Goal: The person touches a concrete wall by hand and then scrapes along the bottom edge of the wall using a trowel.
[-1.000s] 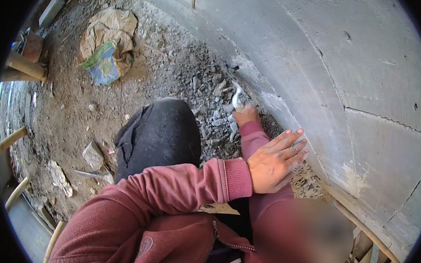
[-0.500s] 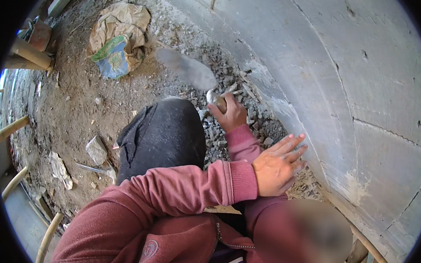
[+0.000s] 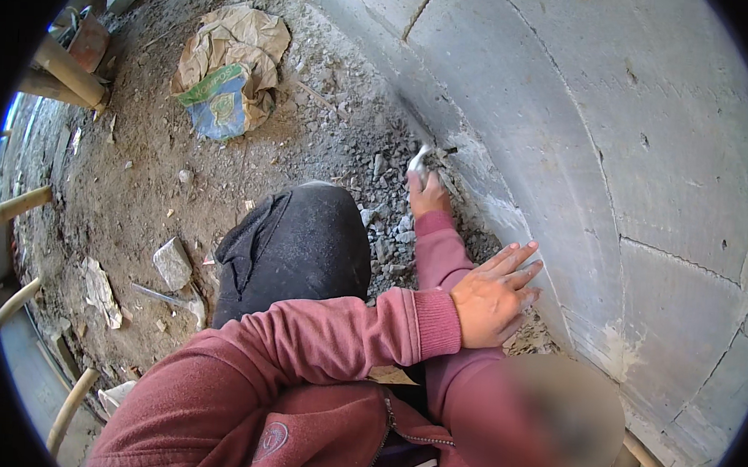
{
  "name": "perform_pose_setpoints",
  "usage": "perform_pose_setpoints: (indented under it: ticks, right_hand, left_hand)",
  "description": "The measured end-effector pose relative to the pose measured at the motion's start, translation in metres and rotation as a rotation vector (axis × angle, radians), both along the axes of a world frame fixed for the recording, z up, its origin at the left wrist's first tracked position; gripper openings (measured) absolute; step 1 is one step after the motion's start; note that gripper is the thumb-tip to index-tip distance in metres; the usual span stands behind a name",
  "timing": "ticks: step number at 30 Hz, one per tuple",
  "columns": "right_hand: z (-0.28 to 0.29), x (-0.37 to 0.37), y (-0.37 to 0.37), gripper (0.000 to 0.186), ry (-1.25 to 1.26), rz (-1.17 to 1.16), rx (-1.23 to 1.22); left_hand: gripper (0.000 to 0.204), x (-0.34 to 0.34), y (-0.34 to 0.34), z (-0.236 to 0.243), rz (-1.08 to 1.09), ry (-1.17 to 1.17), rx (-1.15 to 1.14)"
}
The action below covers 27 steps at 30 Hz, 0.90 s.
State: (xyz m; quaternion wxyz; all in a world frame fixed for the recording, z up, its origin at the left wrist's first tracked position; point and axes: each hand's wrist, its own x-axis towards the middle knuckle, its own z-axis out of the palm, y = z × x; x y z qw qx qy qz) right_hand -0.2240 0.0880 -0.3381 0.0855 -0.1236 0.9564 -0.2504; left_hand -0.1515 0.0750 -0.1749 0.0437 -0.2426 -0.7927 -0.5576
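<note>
Toward one grey concrete wall (image 3: 556, 150), I've swung my right hand (image 3: 431, 198), clenching one silver-necked trowel (image 3: 418, 159). My left hand (image 3: 493, 302), released, overlaps my right maroon sleeve (image 3: 440, 258).

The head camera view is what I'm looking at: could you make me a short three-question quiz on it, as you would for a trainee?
1. True or false: the left hand lies across the right sleeve in the picture.
2. Which hand holds the metal-necked tool? A) left; B) right; C) both.
3. What loose material lies between the dark-trousered knee and the gray wall?

Key:
1. True.
2. B, the right hand.
3. Gray rubble.
</note>
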Motion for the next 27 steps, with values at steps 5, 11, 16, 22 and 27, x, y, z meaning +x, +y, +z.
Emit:
perform_pose_setpoints:
  ticks: [5, 11, 16, 22, 27]
  right_hand:
    - [-0.002, 0.003, -0.017, 0.049, -0.168, -0.045, 0.057]
    - [0.01, -0.006, -0.03, 0.045, -0.207, -0.168, 0.034]
    - [0.019, -0.02, -0.049, 0.047, -0.09, -0.107, -0.029]
    - [0.006, -0.022, -0.059, 0.049, -0.15, -0.146, -0.03]
    - [0.004, -0.021, -0.049, 0.05, -0.198, -0.15, 0.044]
  left_hand:
    - [0.042, 0.0, 0.002, 0.0, -0.011, -0.008, 0.051]
    - [0.041, -0.001, 0.0, 0.003, -0.005, -0.001, 0.085]
    - [0.039, -0.002, 0.001, 0.001, 0.027, 0.028, 0.102]
    - [0.036, -0.004, 0.003, 0.001, 0.058, 0.05, 0.13]
    - [0.035, -0.007, 0.001, 0.003, 0.077, 0.085, 0.125]
